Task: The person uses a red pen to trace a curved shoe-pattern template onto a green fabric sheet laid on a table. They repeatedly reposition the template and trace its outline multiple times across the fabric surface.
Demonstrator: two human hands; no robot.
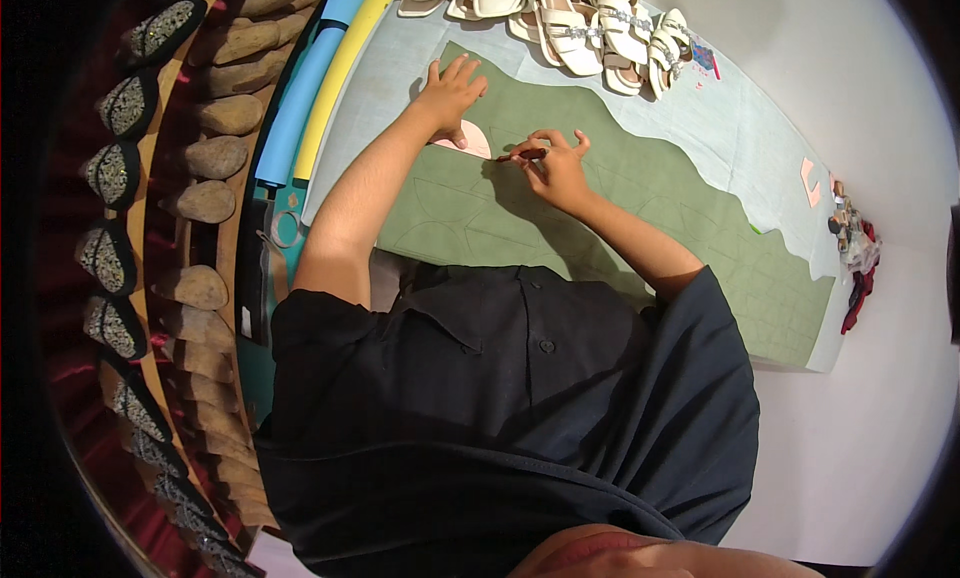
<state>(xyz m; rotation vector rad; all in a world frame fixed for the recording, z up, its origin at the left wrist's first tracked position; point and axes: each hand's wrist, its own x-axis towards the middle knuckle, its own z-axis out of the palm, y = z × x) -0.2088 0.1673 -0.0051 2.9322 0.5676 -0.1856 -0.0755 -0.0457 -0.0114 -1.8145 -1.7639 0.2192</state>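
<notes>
I am wearing a loose black shirt with short sleeves that are ending above my elbows, leaving both forearms bare. It is buttoning down the front with small dark buttons, and a folded collar is lying at the neck. The cloth is bunching in soft folds across my middle.

A pale, light-blue work table carries a large olive-green sheet spread flat across most of it, marked with traced outlines. A pink curved template lies on the sheet. White strappy sandals sit in a cluster at the far edge, and blue and yellow rolls lie along the left side.
</notes>
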